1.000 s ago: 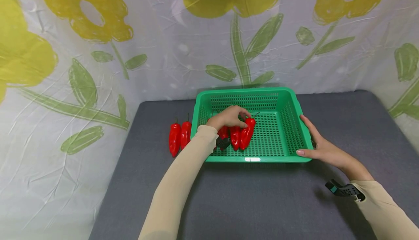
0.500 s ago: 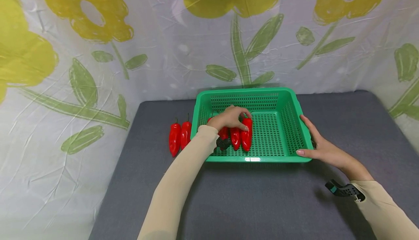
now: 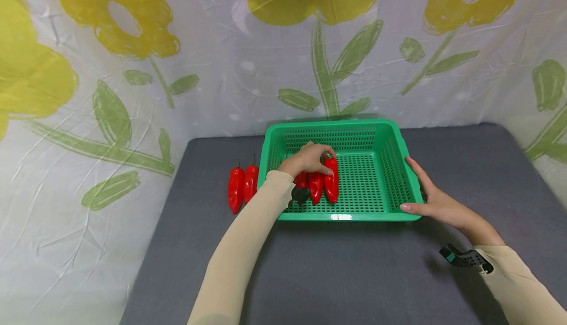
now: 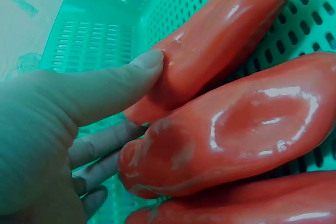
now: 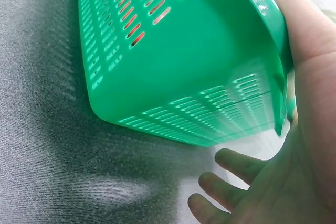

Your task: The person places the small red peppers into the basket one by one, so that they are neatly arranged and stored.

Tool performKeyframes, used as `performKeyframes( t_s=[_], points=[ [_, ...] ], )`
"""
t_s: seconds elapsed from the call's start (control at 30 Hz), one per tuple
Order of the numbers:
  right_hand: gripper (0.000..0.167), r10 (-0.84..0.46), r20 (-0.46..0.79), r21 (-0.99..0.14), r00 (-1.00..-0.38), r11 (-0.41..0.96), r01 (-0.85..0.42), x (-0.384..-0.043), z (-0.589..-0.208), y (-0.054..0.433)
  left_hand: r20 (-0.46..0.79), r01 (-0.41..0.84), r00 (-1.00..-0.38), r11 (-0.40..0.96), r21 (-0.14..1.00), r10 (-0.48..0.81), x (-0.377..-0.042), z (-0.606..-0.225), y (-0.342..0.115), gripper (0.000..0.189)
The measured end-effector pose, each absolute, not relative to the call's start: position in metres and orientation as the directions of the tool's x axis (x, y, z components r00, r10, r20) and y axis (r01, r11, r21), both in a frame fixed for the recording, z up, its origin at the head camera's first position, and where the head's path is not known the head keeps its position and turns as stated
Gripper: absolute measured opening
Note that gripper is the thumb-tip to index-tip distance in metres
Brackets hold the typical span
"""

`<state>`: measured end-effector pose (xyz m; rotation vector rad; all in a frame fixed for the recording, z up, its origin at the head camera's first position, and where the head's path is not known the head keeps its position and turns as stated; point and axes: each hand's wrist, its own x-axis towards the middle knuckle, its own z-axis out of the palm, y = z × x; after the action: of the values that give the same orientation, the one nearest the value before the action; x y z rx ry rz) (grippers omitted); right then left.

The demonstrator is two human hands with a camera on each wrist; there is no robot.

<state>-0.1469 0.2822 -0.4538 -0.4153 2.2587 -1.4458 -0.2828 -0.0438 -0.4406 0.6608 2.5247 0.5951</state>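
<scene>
My left hand [image 3: 307, 160] reaches into a green plastic basket [image 3: 400, 143] and pinches a glossy red pepper [image 3: 332, 184] near its stem end. In the left wrist view the thumb lies on top of this pepper [image 4: 220, 35], while fingers reach underneath. More red peppers [image 3: 316, 189] lie to its left in the basket, partly hidden by the hand and wrist. At the basket's right front corner my right hand [image 3: 436, 202] holds the rim, thumb over it. The right wrist view shows several fingers extended beside the outer wall, apart from it.
Two red peppers [image 3: 236, 189] lie side by side on the grey tabletop [image 3: 336, 266], left of the basket. A flower-patterned cloth [image 3: 221, 69] hangs behind the table. Each wrist wears a dark strap [image 3: 465, 256].
The pinched pepper has turned from a slant to nearly straight and shifted slightly left, close beside its neighbour. My left hand has moved a little left with it; my right hand has stayed put.
</scene>
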Motion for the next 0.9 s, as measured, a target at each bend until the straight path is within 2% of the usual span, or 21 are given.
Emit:
performKeyframes(
  t_s=[0.3, 0.47, 0.73, 0.9],
  points=[
    [0.110, -0.464, -0.183, -0.907, -0.867, 0.420, -0.034, -0.147, -0.454, 0.282, -0.312, 0.336, -0.775, 0.776, 0.534, 0.550, -0.284, -0.437, -0.045, 0.050],
    [0.110, -0.465, -0.182, -0.906, -0.867, 0.422, -0.036, -0.146, -0.454, 0.283, -0.282, 0.364, -0.763, 0.748, 0.554, 0.581, -0.282, -0.418, -0.049, 0.053],
    [0.109, -0.467, -0.183, -0.908, -0.865, 0.419, -0.033, -0.146, -0.452, 0.282, -0.100, 0.456, -0.778, 0.666, 0.591, 0.621, -0.265, -0.362, -0.083, 0.050],
    [0.110, -0.461, -0.202, -0.902, -0.864, 0.431, -0.019, -0.146, -0.450, 0.281, 0.010, 0.444, -0.823, 0.632, 0.635, 0.567, -0.240, -0.335, -0.120, 0.048]
  ],
)
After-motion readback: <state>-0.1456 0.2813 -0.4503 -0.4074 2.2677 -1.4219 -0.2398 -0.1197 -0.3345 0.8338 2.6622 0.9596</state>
